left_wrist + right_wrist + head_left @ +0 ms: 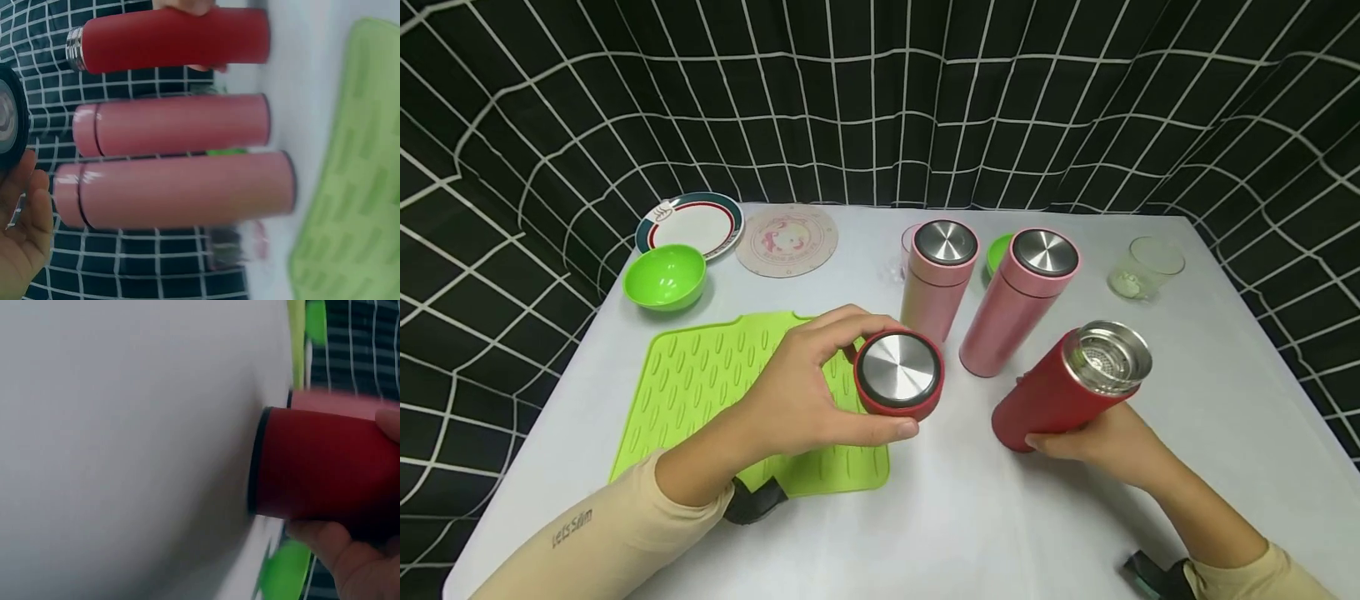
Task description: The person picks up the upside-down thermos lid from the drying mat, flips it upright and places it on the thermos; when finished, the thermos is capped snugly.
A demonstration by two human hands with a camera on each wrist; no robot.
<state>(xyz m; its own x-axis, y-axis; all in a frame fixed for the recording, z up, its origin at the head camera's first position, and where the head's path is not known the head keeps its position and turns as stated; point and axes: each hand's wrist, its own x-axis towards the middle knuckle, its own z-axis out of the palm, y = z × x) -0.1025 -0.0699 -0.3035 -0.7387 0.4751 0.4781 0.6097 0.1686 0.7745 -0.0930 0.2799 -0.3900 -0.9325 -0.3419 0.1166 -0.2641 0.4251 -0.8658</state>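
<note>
White table [1225,400] | pink flasks [1000,308] behind red flask [1052,392] | green mat [700,375] left

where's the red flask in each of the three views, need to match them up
Head view: the red flask stands right of centre, uncapped and tilted, gripped low down by the right hand.
Left wrist view: the flask lies sideways along the top edge, steel mouth to the left.
Right wrist view: its base fills the right middle, resting on the white table.
Shared landmark: the pink flask beside it, also at and.
</note>
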